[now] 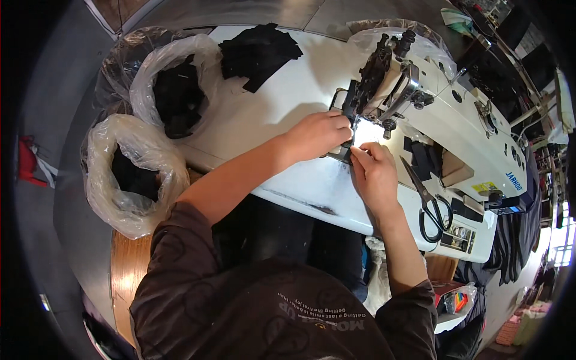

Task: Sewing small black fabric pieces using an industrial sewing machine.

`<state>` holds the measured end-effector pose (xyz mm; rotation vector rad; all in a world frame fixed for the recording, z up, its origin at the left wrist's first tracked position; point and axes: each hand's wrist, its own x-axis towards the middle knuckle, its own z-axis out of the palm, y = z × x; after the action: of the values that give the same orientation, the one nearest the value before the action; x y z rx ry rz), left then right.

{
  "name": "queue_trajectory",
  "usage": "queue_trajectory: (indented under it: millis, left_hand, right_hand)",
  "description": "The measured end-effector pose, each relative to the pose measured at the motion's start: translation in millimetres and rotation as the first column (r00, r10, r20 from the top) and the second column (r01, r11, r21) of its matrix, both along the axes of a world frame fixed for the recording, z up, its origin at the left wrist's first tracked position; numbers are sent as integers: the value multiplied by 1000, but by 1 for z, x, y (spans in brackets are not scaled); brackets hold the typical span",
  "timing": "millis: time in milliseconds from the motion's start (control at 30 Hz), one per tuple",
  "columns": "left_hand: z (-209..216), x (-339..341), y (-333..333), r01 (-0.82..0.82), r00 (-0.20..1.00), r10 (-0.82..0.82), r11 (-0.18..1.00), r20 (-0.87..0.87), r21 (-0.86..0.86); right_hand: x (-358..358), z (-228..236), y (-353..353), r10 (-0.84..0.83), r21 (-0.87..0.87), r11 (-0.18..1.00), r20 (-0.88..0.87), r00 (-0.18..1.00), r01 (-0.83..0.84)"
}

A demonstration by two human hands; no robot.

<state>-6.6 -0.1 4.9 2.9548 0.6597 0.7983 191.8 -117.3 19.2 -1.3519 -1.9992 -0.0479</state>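
Head view: left hand (321,133) curls beside right hand (377,174).

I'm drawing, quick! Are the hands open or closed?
Left hand: curled at narrow black fabric strip; grip hidden.
Right hand: bent at strip's near end; grip unclear.

Glare burns out a patch beneath the sewing machine (474,123); soft shadows cross the table (240,129) left of it. The window (563,240) is overexposed, the floor (66,96) dim. Fisheye distortion curves the edges into black corners.
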Motion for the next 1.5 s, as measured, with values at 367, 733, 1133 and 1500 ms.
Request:
queue_trajectory:
  millis: [367, 733, 1133, 1500]
  left_hand:
    - [8, -1, -2, 106, 979, -83, 988, 186, -115]
    - [5, -4, 5, 152, 972, -109, 966, 207, -208]
    - [2, 16, -10, -107, 961, 184, 936, 206, -334]
    - [5, 3, -10, -102, 965, 164, 953, 202, -285]
  right_hand:
    - [7, -18, 38, -99, 14, 995, 166, 981, 98]
    - [8, -16, 38, -20, 4, 1000, 92, 996, 20]
    - [-2, -13, 6, -23, 48, 998, -157, 987, 31]
    - [-8, -12, 9, -106, 83, 991, 63, 992, 101]
